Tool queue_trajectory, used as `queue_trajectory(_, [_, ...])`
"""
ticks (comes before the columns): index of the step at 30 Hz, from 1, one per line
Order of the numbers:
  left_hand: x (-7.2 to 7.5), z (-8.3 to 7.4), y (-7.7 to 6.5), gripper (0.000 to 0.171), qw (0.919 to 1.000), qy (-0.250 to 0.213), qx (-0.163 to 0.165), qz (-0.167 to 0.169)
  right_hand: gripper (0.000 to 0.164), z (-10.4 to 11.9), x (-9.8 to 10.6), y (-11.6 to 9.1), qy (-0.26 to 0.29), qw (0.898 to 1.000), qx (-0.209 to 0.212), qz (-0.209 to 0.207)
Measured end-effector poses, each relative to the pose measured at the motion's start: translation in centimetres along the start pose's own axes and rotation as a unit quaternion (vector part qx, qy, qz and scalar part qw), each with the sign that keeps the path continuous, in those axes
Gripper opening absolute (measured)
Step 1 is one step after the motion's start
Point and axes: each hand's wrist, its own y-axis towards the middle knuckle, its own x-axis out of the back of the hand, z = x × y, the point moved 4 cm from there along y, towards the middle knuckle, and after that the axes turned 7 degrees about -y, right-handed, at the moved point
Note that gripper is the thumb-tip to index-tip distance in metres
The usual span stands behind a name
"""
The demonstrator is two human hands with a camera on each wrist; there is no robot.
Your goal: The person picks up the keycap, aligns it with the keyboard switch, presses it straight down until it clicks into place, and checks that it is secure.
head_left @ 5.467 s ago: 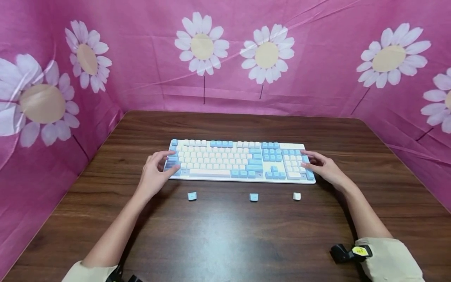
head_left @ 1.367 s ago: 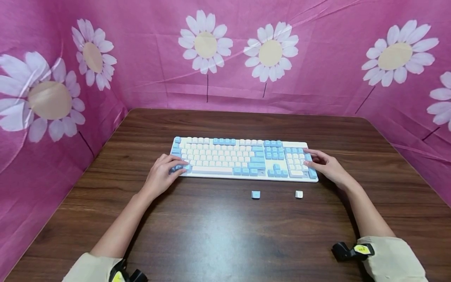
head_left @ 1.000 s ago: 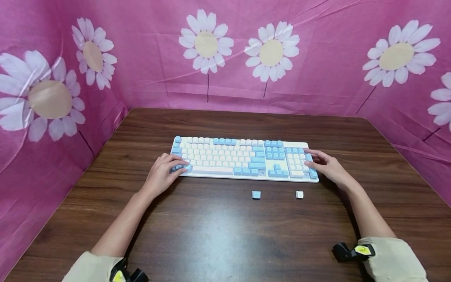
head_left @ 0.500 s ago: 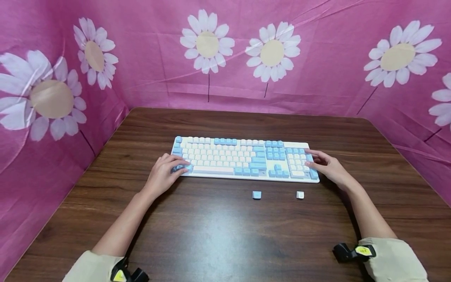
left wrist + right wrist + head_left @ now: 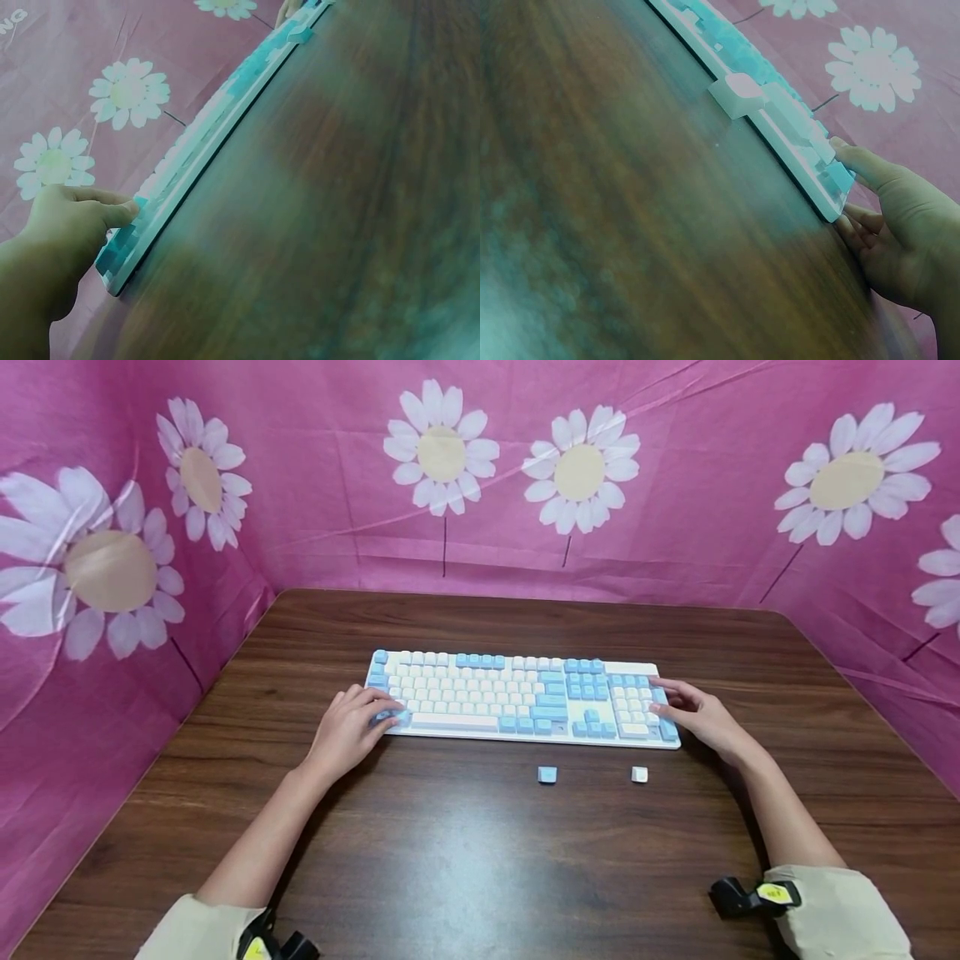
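Observation:
In the head view a full-size keyboard [image 5: 465, 695] with white and light-blue keys lies mid-table. My left hand [image 5: 348, 727] is over its lower left corner, thumb and a finger pinching a light-blue keycap [image 5: 141, 203] just left of the spacebar [image 5: 454, 722]. The fingers hide part of that corner. At the other end my right hand [image 5: 701, 717] grips the keyboard's right edge, thumb on the number-pad side. A loose light-blue keycap [image 5: 547, 775] and a loose white keycap [image 5: 639, 775] lie in front of the keyboard, apart from each other.
The dark wood table [image 5: 450, 868] extends around the keyboard. Pink cloth [image 5: 315, 460] with daisies hangs behind and at both sides. Small gaps show in the keyboard's bottom row [image 5: 558, 727] and number pad [image 5: 654, 732].
The loose light-blue keycap that lay at the left in the oldest frame is gone from the table. My left hand has moved from the keyboard's left edge to its lower left keys. The right hand holds still.

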Motion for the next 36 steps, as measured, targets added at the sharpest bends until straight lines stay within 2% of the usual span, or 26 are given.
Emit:
queue_trajectory(7, [0.00,0.01,0.04,0.017,0.9997,-0.014,0.017,0.007,0.050,-0.21,-0.17,-0.02,0.002,1.000,-0.005,0.003])
queue_trajectory(17, [-0.18,0.74,-0.16,0.015,0.9963,-0.059,0.060,-0.015,0.049,-0.19,-0.17,0.06,0.010,1.000,-0.004,0.005])
queue_trajectory(36, [-0.11,0.26,-0.20,0.017,0.9992,-0.036,0.010,-0.014,0.049,0.15,0.03,-0.03,0.009,1.000,-0.001,0.005])
